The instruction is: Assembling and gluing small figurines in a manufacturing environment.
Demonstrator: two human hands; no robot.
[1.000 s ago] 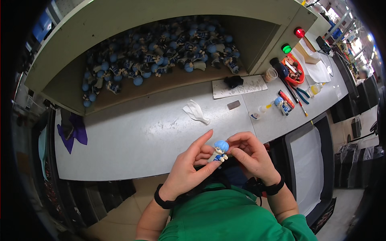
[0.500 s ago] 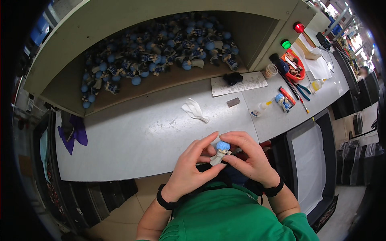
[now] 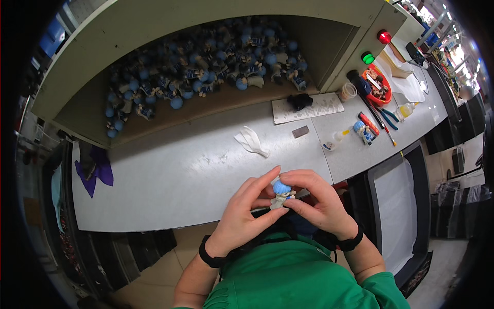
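Observation:
Between my two hands, over the front edge of the table, is a small figurine [image 3: 282,189] with blue hair and a pale grey cape. My left hand [image 3: 248,208] grips it from the left, thumb at its lower part and forefinger up by the head. From the other side my right hand [image 3: 320,201] pinches it, with the forefinger on the blue hair and the thumb low on the body. Part of the figurine is covered by my fingers. A second blue-haired figurine [image 3: 364,133] lies on the table to the right.
A deep shelf box [image 3: 329,77] at the back holds a heap of similar figurines [image 3: 200,74]. On the table [image 3: 154,180] are a white cloth [image 3: 251,141], a grey block [image 3: 300,132], a small bottle [image 3: 335,140], pliers [image 3: 387,118] and a red bowl [image 3: 383,95]. A lined black tray [image 3: 393,206] stands at right.
The figurine has turned slightly in my fingers, showing more of its blue body and less of the cape. My hands stay in nearly the same place.

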